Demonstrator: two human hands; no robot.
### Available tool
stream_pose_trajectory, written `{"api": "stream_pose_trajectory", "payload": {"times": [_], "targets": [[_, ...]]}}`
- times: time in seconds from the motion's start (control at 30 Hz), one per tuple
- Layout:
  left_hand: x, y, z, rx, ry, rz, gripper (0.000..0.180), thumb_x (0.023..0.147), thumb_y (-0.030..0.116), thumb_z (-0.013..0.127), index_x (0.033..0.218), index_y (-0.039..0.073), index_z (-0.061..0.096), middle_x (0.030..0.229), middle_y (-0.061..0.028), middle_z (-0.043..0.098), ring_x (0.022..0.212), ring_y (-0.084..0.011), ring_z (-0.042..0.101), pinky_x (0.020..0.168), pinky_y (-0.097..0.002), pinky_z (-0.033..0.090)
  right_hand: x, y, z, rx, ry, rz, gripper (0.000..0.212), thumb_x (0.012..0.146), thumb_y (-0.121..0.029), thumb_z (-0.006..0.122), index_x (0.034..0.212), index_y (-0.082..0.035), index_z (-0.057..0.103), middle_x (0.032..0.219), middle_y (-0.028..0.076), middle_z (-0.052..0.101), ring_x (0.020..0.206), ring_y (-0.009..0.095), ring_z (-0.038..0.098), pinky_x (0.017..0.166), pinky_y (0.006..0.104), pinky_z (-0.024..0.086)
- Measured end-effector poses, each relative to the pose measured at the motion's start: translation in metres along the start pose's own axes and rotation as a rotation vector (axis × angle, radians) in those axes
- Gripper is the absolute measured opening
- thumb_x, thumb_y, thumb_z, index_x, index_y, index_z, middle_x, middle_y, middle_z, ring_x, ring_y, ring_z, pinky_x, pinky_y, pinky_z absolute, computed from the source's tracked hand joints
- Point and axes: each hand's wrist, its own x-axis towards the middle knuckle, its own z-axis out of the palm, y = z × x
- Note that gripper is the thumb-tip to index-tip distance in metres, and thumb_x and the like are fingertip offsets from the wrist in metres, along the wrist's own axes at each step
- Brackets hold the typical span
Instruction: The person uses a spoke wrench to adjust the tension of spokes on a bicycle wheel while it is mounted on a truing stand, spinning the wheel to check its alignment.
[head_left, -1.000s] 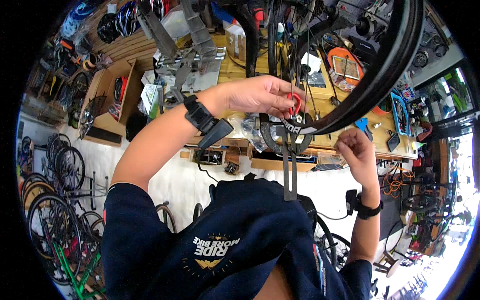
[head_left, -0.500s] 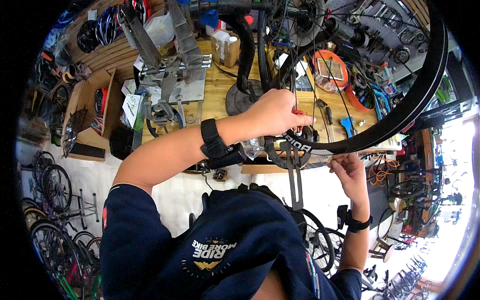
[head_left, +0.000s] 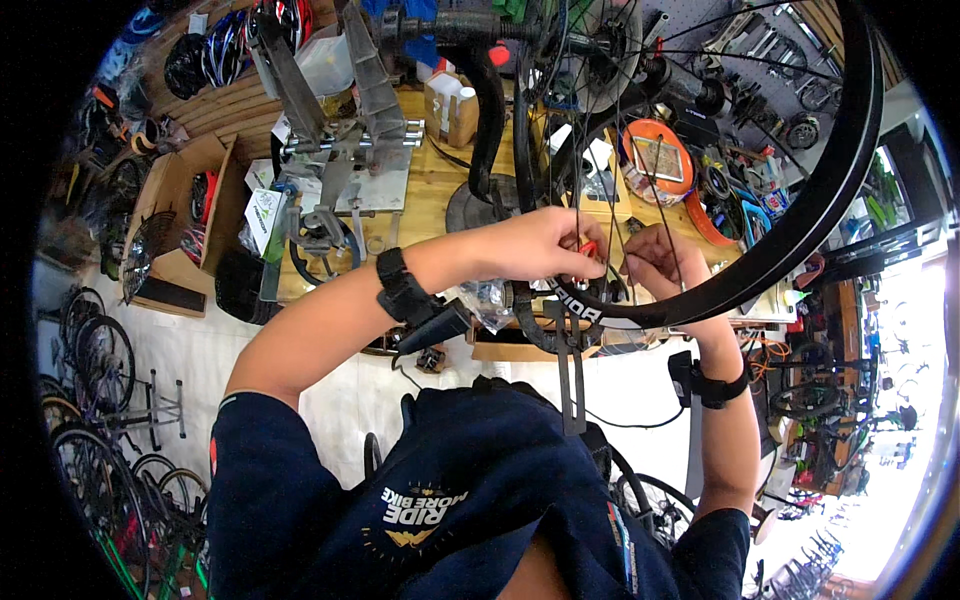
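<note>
A bicycle wheel with a black rim (head_left: 800, 262) and thin spokes stands before me in a dark truing stand (head_left: 568, 375), whose slotted arm reaches below the rim. Just inside the rim, among the spokes, my left hand (head_left: 545, 243) is closed around a small red spoke wrench (head_left: 588, 250), mostly covered by the fingers. Close to its right, my right hand (head_left: 662, 258) reaches over the rim with thumb and fingers pinched beside a spoke. What those fingers hold, if anything, is too small to make out.
The wooden workbench (head_left: 420, 215) carries an orange round container (head_left: 657, 160), a small cardboard box (head_left: 452, 108) and a metal stand (head_left: 375, 125). An open carton (head_left: 172, 225) is at the left. Tools hang on the far wall, and bicycles (head_left: 100, 345) stand on the floor.
My right hand has moved from below the rim up and left to the spokes inside it. The left hand has shifted slightly left and down, still gripping the red spoke wrench.
</note>
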Motion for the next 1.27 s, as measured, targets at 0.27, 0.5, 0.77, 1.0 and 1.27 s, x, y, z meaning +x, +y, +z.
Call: {"api": "stream_pose_trajectory", "payload": {"times": [0.27, 0.5, 0.77, 1.0, 1.27], "targets": [[0.005, -0.016, -0.023, -0.298, -0.162, 0.029, 0.038, 0.082, 0.004, 0.076, 0.115, 0.001, 0.060, 0.106, -0.0040, 0.067, 0.093, -0.0108, 0.064, 0.087, -0.0259, 0.051, 0.006, 0.017, -0.003, -0.096, -0.192, -0.062, 0.018, 0.093, -0.005, 0.061, 0.109, -0.001, 0.053, 0.091, 0.002, 0.058, 0.081, 0.007, 0.055, 0.072, 0.0230, 0.046], [0.005, -0.018, -0.015, -0.246, -0.034, 0.008, 0.025, 0.081, 0.014, 0.079, 0.100, 0.002, 0.066, 0.090, -0.0021, 0.068, 0.079, -0.0085, 0.062, 0.074, -0.0235, 0.050, 0.009, 0.003, -0.002, -0.104, -0.193, -0.066, 0.020, 0.092, -0.014, 0.066, 0.104, -0.002, 0.055, 0.087, 0.002, 0.053, 0.080, 0.010, 0.050, 0.072, 0.0255, 0.045], [0.005, -0.010, 0.012, 0.165, 0.416, -0.041, 0.038, 0.079, 0.034, 0.082, 0.069, 0.003, 0.063, 0.061, -0.0016, 0.059, 0.057, -0.0066, 0.054, 0.052, -0.0250, 0.043, 0.036, 0.040, -0.007, 0.140, -0.351, -0.143, 0.042, 0.093, -0.004, 0.059, 0.133, 0.003, 0.046, 0.092, 0.003, 0.060, 0.069, 0.009, 0.058, 0.064, 0.0220, 0.048], [-0.020, 0.013, 0.005, -0.030, 0.331, -0.109, 0.036, 0.091, 0.029, 0.070, 0.097, -0.004, 0.058, 0.082, -0.0109, 0.068, 0.069, -0.0153, 0.068, 0.061, -0.0271, 0.054, 0.045, 0.017, 0.001, 0.385, -0.463, -0.002, 0.025, 0.089, 0.000, 0.059, 0.114, 0.001, 0.054, 0.088, 0.004, 0.064, 0.072, 0.009, 0.061, 0.064, 0.0241, 0.051], [-0.009, 0.013, 0.000, 0.349, 0.747, -0.095, 0.079, 0.086, 0.052, 0.070, 0.127, -0.008, 0.041, 0.106, -0.0153, 0.057, 0.091, -0.0165, 0.056, 0.080, -0.0295, 0.049, 0.078, 0.031, 0.003, 0.321, -0.788, 0.060, 0.040, 0.093, -0.011, 0.060, 0.131, -0.003, 0.050, 0.085, 0.004, 0.065, 0.063, 0.009, 0.058, 0.058, 0.0227, 0.049]]}}
